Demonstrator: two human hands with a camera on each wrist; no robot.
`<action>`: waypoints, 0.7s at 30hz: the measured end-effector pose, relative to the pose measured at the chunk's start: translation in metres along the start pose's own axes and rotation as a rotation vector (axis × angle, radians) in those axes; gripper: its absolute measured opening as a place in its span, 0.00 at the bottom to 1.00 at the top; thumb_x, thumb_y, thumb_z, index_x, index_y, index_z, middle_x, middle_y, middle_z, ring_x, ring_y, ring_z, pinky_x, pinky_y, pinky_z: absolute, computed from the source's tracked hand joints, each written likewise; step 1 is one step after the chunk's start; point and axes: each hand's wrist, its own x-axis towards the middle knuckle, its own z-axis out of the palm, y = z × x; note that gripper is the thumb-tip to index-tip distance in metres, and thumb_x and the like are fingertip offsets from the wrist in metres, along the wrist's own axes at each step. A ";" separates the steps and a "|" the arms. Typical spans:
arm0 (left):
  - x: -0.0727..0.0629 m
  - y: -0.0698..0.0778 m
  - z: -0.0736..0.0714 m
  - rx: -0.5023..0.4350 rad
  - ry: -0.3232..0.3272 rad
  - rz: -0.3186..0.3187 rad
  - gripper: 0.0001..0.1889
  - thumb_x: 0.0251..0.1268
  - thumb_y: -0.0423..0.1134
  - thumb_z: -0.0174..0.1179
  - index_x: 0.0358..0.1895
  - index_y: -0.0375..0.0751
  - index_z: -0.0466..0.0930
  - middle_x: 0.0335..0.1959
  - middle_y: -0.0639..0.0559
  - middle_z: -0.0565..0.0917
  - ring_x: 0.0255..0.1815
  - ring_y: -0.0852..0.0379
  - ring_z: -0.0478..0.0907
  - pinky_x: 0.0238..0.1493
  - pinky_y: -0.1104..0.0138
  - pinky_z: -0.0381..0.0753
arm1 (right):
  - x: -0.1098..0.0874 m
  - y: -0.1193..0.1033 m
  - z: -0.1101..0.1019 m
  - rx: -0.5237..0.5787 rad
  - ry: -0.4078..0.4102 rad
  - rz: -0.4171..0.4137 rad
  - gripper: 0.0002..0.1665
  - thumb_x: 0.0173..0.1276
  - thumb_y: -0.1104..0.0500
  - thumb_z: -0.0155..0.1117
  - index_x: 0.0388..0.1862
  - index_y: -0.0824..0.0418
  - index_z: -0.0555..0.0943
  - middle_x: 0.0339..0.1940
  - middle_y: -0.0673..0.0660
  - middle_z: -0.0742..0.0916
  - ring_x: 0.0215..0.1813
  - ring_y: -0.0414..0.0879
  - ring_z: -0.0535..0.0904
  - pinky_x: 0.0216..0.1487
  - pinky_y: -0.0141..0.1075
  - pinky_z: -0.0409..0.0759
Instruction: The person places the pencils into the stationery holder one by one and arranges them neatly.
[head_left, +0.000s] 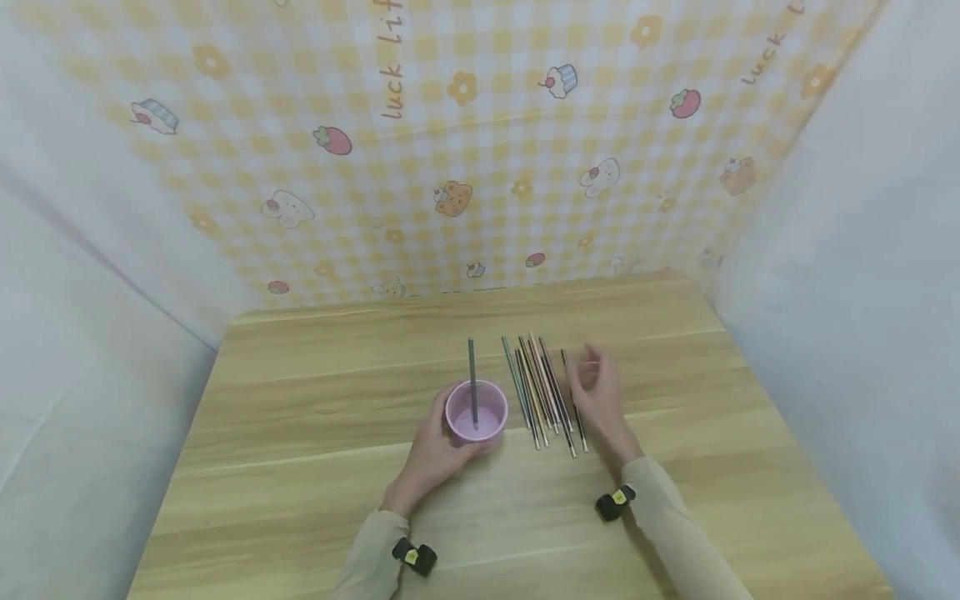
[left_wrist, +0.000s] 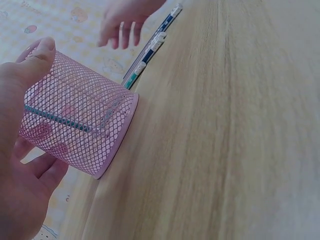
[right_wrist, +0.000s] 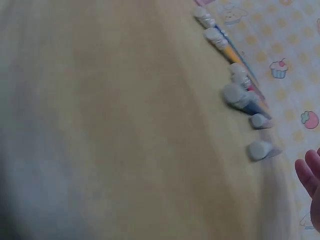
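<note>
My left hand [head_left: 435,450] grips a pink mesh pen holder [left_wrist: 75,105] around its side, thumb near the rim and fingers on the far wall. The holder stands upright on the table, with one dark green pencil [head_left: 472,375] leaning inside it. To the right of the holder lies a loose row of several pencils [head_left: 534,392], their white eraser ends toward me. My right hand [head_left: 597,392] is just beside the rightmost pencil [head_left: 577,417], fingers loosely bent with nothing held. Whether it touches that pencil cannot be told. Only some fingertips [right_wrist: 307,172] show in the right wrist view.
The wooden-patterned table [head_left: 300,392] extends around both hands. A yellow checked cloth [head_left: 420,150] with cartoon prints hangs behind its back edge. Pale white sheets [head_left: 90,250] hang at the left and right sides.
</note>
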 end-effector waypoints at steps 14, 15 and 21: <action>0.000 0.003 0.000 -0.025 0.011 0.013 0.54 0.41 0.40 0.84 0.75 0.57 0.62 0.68 0.48 0.75 0.70 0.44 0.73 0.71 0.45 0.74 | -0.005 0.006 0.004 -0.213 -0.087 0.028 0.27 0.70 0.56 0.68 0.60 0.71 0.76 0.49 0.65 0.84 0.46 0.57 0.81 0.48 0.49 0.85; 0.000 0.003 0.000 -0.023 0.011 0.013 0.54 0.41 0.41 0.84 0.75 0.57 0.62 0.68 0.48 0.75 0.70 0.43 0.73 0.71 0.45 0.74 | -0.005 0.006 0.004 -0.218 -0.087 0.034 0.26 0.69 0.57 0.68 0.60 0.71 0.76 0.49 0.66 0.84 0.46 0.57 0.81 0.47 0.49 0.85; -0.001 0.002 0.000 -0.004 0.009 0.020 0.53 0.42 0.44 0.83 0.75 0.57 0.61 0.69 0.48 0.75 0.70 0.44 0.73 0.70 0.46 0.75 | -0.002 0.001 0.005 -0.240 -0.060 0.082 0.22 0.67 0.66 0.64 0.59 0.73 0.76 0.44 0.66 0.85 0.42 0.57 0.84 0.43 0.46 0.88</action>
